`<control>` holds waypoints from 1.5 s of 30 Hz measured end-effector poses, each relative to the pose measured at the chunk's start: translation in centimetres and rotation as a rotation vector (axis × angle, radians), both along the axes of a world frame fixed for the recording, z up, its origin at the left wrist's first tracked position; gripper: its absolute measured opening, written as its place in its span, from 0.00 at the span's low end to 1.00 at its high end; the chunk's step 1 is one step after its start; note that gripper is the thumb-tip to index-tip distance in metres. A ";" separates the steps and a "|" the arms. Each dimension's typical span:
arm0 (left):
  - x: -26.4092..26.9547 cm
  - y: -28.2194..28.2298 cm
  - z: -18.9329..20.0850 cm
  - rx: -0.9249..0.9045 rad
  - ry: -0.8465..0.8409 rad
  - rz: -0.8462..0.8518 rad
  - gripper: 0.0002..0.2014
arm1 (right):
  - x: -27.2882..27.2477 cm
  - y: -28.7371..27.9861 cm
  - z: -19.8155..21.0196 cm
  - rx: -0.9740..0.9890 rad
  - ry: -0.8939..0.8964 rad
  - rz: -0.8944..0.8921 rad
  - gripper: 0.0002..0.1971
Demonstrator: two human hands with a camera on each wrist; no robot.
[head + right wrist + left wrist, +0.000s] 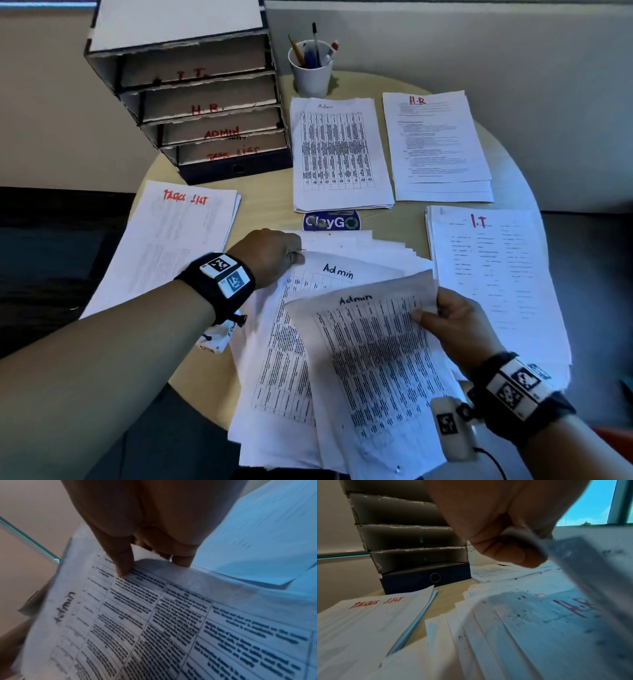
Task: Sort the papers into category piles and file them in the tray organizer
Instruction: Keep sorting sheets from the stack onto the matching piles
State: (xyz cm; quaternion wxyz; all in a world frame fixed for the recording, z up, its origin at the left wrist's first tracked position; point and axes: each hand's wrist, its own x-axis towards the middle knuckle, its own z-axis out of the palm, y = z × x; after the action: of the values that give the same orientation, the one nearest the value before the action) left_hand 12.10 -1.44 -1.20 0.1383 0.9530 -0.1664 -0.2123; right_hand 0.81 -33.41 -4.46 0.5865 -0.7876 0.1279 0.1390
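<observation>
A fanned unsorted stack [356, 245] lies at the table's near middle. My right hand [452, 317] pinches a sheet headed "Admin" [373, 363] [154, 615] by its right edge, lifted off the stack. My left hand [274, 255] [505, 545] pinches the top-left corner of a second "Admin" sheet [294, 329], curling it up; an "HR" sheet [565, 609] shows beneath. Sorted piles lie around: Tasks List [171, 236], Admin [337, 154], H.R [436, 144], I.T [489, 281]. The tray organizer [205, 113] stands at the back left with labelled slots.
A white cup of pens [311, 68] stands behind the Admin pile. A blue round "ClayGo" sticker [331, 222] lies on the round beige table [263, 202] between the piles. A partition wall runs behind the table.
</observation>
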 end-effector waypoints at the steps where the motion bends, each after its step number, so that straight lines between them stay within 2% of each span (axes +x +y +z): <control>1: 0.0 0.0 0.2 0.044 -0.031 -0.040 0.15 | 0.1 0.1 0.1 -0.025 -0.014 -0.016 0.17; 4: 0.2 0.2 0.5 0.080 -0.125 -0.177 0.20 | 0.3 0.7 0.7 -0.097 -0.082 -0.006 0.17; 6: 0.2 0.3 0.5 -0.024 -0.211 -0.261 0.21 | 0.6 1.0 1.1 -0.101 -0.114 0.025 0.20; 9: 0.4 0.6 1.0 -0.160 -0.292 -0.293 0.16 | 1.2 1.3 1.2 -0.067 -0.119 0.038 0.18; 11: 0.3 0.5 1.8 -0.292 -0.200 -0.192 0.13 | 1.4 1.3 1.0 -0.051 -0.112 -0.022 0.17; 13: 0.3 0.2 2.7 -0.431 -0.003 0.027 0.07 | 1.4 1.3 0.8 0.006 -0.084 -0.123 0.15; 16: 0.0 -0.1 3.0 -0.567 0.158 0.250 0.08 | 0.9 0.9 -0.1 0.078 -0.015 -0.231 0.11; 20: -0.4 0.1 3.4 -0.697 0.278 0.381 0.06 | 0.4 0.6 -0.4 0.239 0.032 -0.247 0.11; 22: -0.6 0.0 3.6 -0.742 0.312 0.377 0.06 | 0.4 1.1 -0.1 0.306 0.027 -0.206 0.12; 25: -0.6 -0.7 3.8 -0.774 0.359 0.380 0.05 | 0.9 2.1 -0.1 0.278 0.039 -0.176 0.12; 28: -0.2 -0.1 3.0 -0.828 0.450 0.581 0.07 | 1.7 1.0 0.6 0.210 0.032 -0.201 0.10; 29: -0.1 0.4 2.1 -0.772 0.419 0.625 0.07 | 1.8 0.0 1.0 0.197 0.019 -0.220 0.10; 30: -0.1 1.1 1.2 -0.618 0.342 0.593 0.08 | 2.0 -1.1 1.6 0.186 0.001 -0.242 0.09; 31: -0.3 1.7 0.4 -0.376 0.264 0.474 0.12 | 2.0 -2.3 2.0 0.159 -0.016 -0.261 0.09; 33: -1.2 2.2 -1.2 0.053 0.208 0.180 0.28 | 1.9 -4.4 2.8 0.013 -0.045 -0.242 0.09; 35: -2.0 1.9 -2.6 0.221 0.168 0.060 0.37 | 1.8 -5.7 3.3 -0.132 -0.085 -0.158 0.14; 38: -2.4 1.2 -3.9 0.252 0.141 0.135 0.38 | 1.9 -6.0 4.3 -0.235 -0.114 0.021 0.18; 39: -2.4 1.0 -4.0 0.224 0.144 0.174 0.34 | 2.0 -6.0 4.2 -0.207 -0.112 0.054 0.19; 41: -2.3 0.7 -3.9 0.130 0.107 0.210 0.18 | 2.1 -5.6 4.4 -0.076 -0.108 0.088 0.19; 42: -2.4 0.6 -3.8 0.070 0.092 0.223 0.08 | 2.1 -5.0 4.7 -0.013 -0.113 0.098 0.17; 43: -2.5 0.7 -3.6 -0.002 0.084 0.233 0.03 | 2.0 -4.8 4.4 0.042 -0.109 0.089 0.13; 45: -2.7 0.9 -3.5 -0.154 0.103 0.277 0.05 | 2.0 -3.9 4.3 0.166 -0.077 0.055 0.06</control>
State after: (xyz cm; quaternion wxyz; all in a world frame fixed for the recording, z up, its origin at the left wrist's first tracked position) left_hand 9.39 -0.49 -4.66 0.2473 0.9412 -0.0421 -0.2263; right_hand 2.78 -37.27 -0.18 0.6502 -0.7443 0.0716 0.1347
